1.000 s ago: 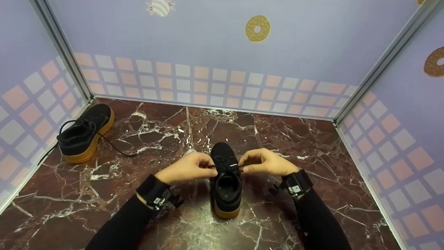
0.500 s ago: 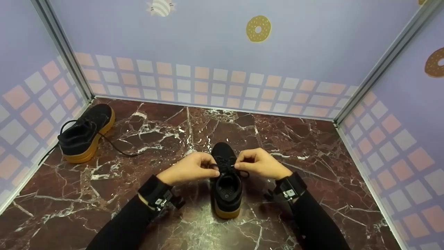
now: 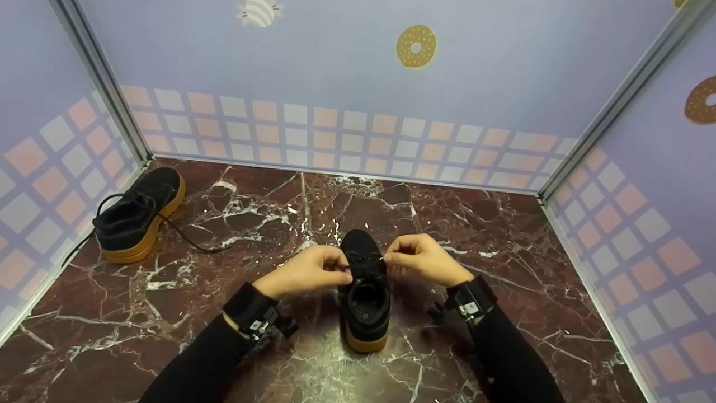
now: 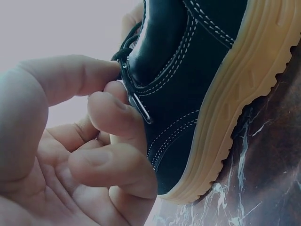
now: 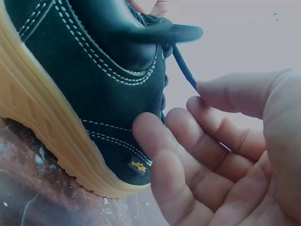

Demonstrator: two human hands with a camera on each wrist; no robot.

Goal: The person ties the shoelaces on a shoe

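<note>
A black low shoe (image 3: 366, 330) with a yellow-tan sole stands upright on the floor, toe pointing away from me. At its left side, my left hand (image 3: 307, 271) pinches a black shoelace (image 4: 124, 70) between thumb and forefinger. A lace tip (image 4: 142, 109) hangs just beside those fingers in the left wrist view. Across the shoe, my right hand (image 3: 428, 260) pinches another stretch of lace (image 5: 184, 70) between thumb and forefinger. A lace loop (image 5: 183, 33) sticks out above the shoe's collar in the right wrist view. The crossing of the laces is too dark to make out.
A second black shoe (image 3: 126, 226) with a tan sole rests by the left wall, its long lace (image 3: 193, 242) trailing over the brown marbled floor (image 3: 268, 212). Patterned panels (image 3: 347, 134) enclose the floor at the back, left and right.
My right hand first came in toward the laces, then shifted slightly forward and outward. A lace loop that hung below its fingers is no longer plain there. My left hand stays almost still.
</note>
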